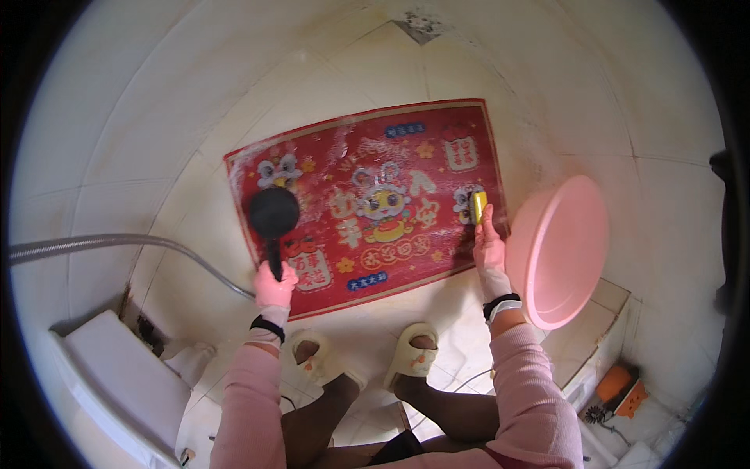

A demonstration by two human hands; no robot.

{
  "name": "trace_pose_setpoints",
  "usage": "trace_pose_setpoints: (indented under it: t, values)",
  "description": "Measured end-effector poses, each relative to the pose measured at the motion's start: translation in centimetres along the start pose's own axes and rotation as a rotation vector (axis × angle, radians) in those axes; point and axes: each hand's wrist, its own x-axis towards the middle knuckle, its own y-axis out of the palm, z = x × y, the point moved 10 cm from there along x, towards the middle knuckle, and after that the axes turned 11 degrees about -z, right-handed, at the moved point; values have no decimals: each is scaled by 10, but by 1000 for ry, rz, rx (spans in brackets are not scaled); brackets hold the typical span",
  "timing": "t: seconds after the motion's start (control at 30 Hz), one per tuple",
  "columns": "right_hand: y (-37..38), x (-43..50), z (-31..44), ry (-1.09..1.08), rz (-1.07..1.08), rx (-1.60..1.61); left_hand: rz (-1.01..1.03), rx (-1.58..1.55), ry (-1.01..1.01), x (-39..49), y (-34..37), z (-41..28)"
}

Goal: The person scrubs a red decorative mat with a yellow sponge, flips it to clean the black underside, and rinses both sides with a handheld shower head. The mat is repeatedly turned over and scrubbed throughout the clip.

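My left hand, in a pinkish translucent glove, grips the handle of a black shower head over the left part of a red doormat. The mat lies flat on the tiles, wet and glossy, with cartoon figures and printed writing. My right hand, gloved likewise, holds a small yellow object, perhaps a scrubbing brush, at the mat's right edge; its underside is hidden. Just right of that hand a pink plastic basin stands tilted, its opening facing right. Whether my wrist touches the basin I cannot tell.
A braided metal hose runs in from the left to my left hand. White ceramic fixture stands at lower left. My feet wear cream slippers below the mat. An orange object sits at lower right. Pale tiled walls surround the floor.
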Motion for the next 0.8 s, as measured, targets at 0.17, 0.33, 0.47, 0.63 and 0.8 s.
trace_pose_setpoints:
  t: [0.17, 0.33, 0.47, 0.63, 0.8]
  values:
    - [76, -55, 23, -498, 72, -440, 15, 110, 42, -3, 4, -8]
    - [235, -242, -81, -248, 683, -1107, -33, 130, 97, -5, 3, -18]
    - [302, -299, -141, -603, 995, -1315, -72, 171, 116, -3, 1, -20]
    - [181, -104, -36, -164, 367, -686, -28, 88, 97, -1, 4, -14]
    - [105, -63, 32, -177, 123, -67, -70, 132, 104, -1, 1, -13]
